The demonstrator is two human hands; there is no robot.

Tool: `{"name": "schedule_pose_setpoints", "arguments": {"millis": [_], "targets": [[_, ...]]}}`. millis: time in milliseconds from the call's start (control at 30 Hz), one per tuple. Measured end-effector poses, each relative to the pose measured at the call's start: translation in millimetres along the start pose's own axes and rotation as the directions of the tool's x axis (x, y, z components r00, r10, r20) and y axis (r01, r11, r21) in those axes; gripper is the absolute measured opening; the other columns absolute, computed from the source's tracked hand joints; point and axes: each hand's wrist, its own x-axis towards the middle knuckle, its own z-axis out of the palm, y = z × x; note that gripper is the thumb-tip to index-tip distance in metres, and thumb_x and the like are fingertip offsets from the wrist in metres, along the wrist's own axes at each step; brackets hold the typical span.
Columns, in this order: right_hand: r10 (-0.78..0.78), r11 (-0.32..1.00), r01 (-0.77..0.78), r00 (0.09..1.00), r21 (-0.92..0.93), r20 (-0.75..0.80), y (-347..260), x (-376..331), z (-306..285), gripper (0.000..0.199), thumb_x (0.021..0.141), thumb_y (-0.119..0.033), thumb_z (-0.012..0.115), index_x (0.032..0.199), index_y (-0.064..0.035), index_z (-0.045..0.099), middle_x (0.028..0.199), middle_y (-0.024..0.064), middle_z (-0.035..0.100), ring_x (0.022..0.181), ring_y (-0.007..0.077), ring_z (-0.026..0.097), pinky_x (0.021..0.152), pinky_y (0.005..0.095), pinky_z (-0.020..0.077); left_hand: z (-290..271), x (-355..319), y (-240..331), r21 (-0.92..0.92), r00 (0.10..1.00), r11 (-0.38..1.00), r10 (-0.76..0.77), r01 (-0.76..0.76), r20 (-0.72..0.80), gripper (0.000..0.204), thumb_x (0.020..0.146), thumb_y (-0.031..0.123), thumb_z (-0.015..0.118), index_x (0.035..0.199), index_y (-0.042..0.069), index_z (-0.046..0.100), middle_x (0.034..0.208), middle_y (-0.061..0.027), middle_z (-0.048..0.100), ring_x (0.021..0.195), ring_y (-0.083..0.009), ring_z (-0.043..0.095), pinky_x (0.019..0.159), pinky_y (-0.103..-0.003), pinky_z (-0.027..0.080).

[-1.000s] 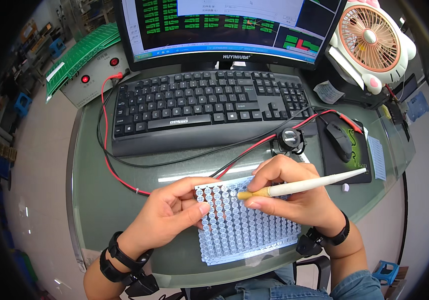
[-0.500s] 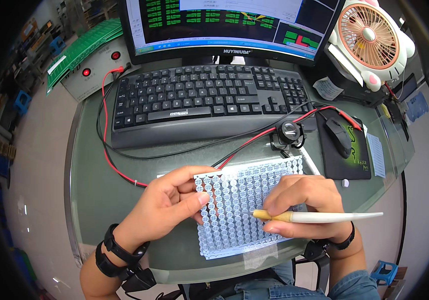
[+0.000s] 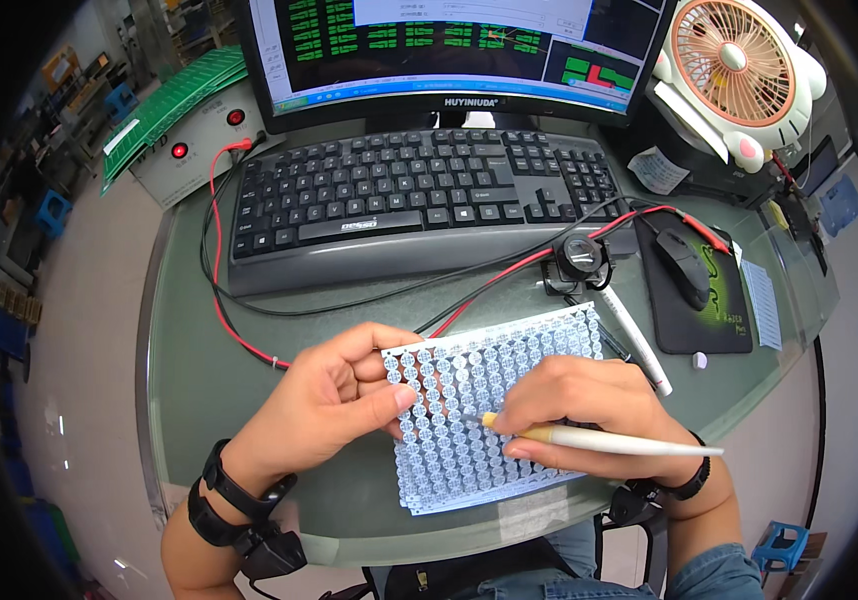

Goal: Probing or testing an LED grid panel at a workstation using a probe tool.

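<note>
Fingers of the right hand were closed around a cream pen-shaped tool, its yellowish tip touching the panel of small round white parts. The left hand pinched the panel's edge at nine o'clock, thumb on top and fingers curled. The panel was one pale, perforated sheet with many rows of discs, lying slightly tilted on the glass desk near its six o'clock rim. One black keyboard sat at twelve o'clock, one black mouse on its pad at two o'clock, and one white marker just beside the panel's corner. Bare glass lay open at nine o'clock, crossed by a red wire.
</note>
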Motion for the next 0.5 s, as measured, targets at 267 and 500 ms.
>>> {"name": "schedule_pose_setpoints", "arguments": {"millis": [267,500], "targets": [[0.169,0.986,-0.169,0.984,-0.006,0.063,-2.4,-6.5,1.6,0.016,0.077,-0.007,0.074,0.085,-0.0048,0.060,0.070,0.0059,0.062,0.061,0.0190,0.062,0.055,0.0292,0.0490,-1.9,-0.9,-0.8,0.046,1.000,0.999,0.013,-0.015,0.025,0.036,0.095,0.007,0.054,0.127,-0.004,0.045,0.109,-0.0110,0.064,0.093,-0.0120,0.063,0.074,-0.026,0.054],[0.100,0.994,-0.099,0.995,-0.040,0.028,-0.2,-5.2,4.8,0.016,0.078,-0.006,0.072,0.086,-0.0050,0.059,0.073,0.0074,0.063,0.063,0.0220,0.063,0.057,0.0299,0.0500,-0.3,0.2,-0.4,0.065,1.000,0.998,0.024,-0.025,0.016,0.036,0.094,0.007,0.054,0.127,-0.004,0.044,0.108,-0.0113,0.065,0.092,-0.0118,0.063,0.073,-0.026,0.054]]}}
